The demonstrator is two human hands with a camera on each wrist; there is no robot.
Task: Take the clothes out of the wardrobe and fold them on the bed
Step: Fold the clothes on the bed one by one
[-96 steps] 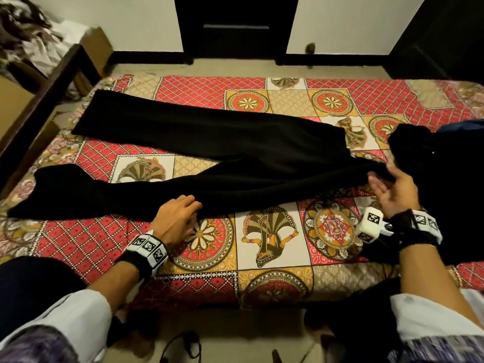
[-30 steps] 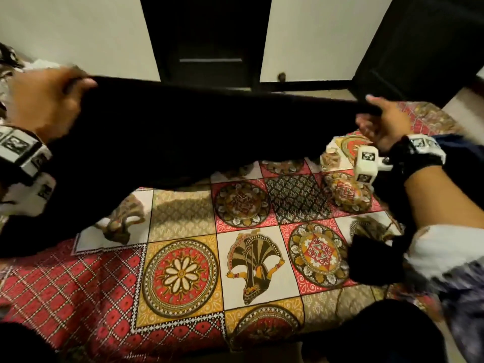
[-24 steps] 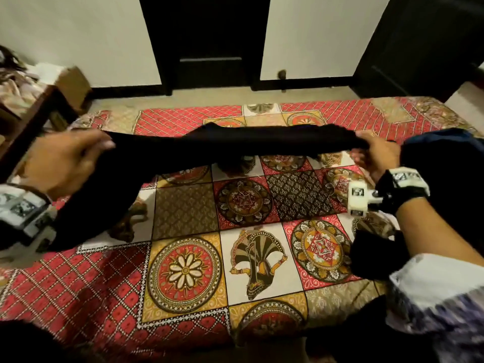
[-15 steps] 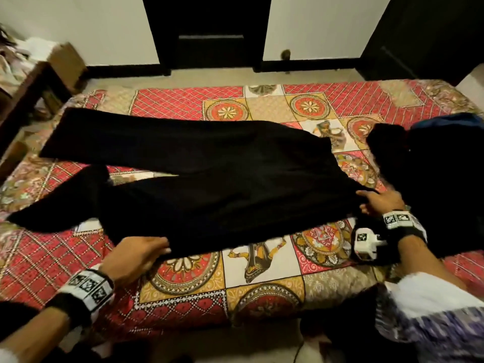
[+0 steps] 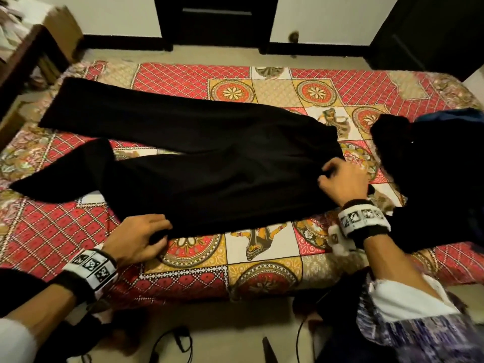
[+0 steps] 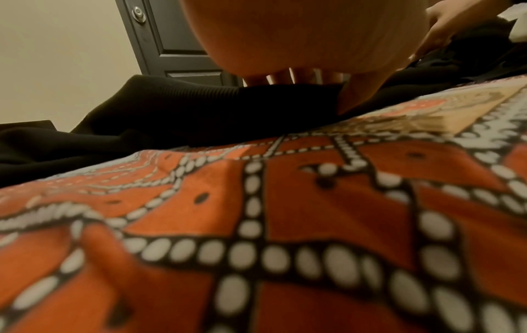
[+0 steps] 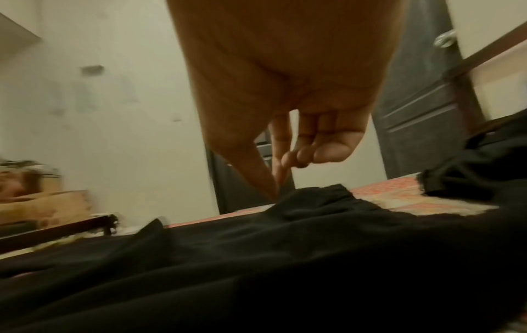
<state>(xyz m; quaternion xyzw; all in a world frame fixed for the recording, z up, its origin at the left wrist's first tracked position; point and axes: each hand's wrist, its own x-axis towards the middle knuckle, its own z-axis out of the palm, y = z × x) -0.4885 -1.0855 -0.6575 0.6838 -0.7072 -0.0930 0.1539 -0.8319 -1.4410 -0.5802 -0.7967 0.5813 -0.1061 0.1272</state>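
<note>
Black trousers (image 5: pixel 209 166) lie spread across the patterned bed (image 5: pixel 262 260), legs pointing left and waist to the right. My left hand (image 5: pixel 159 231) grips the near edge of the nearer leg, fingers on top and thumb below. In the left wrist view that hand (image 6: pixel 313 78) curls over the ribbed black cloth (image 6: pixel 199 108). My right hand (image 5: pixel 328 172) sits at the waist end, fingers curled. In the right wrist view the right hand (image 7: pixel 278 184) pinches a raised bit of the waistband (image 7: pixel 313 196) between thumb and forefinger.
A heap of dark clothes (image 5: pixel 432 179) with a blue piece (image 5: pixel 450 115) fills the bed's right end. Wooden furniture (image 5: pixel 23 61) and a cardboard box (image 5: pixel 62 30) stand at far left. A dark door (image 5: pixel 214 19) faces me; cables (image 5: pixel 172 344) lie on the floor.
A second ago the trousers hung stretched in the air between both raised hands. They have come down flat on the bed, and both hands have dropped with them.
</note>
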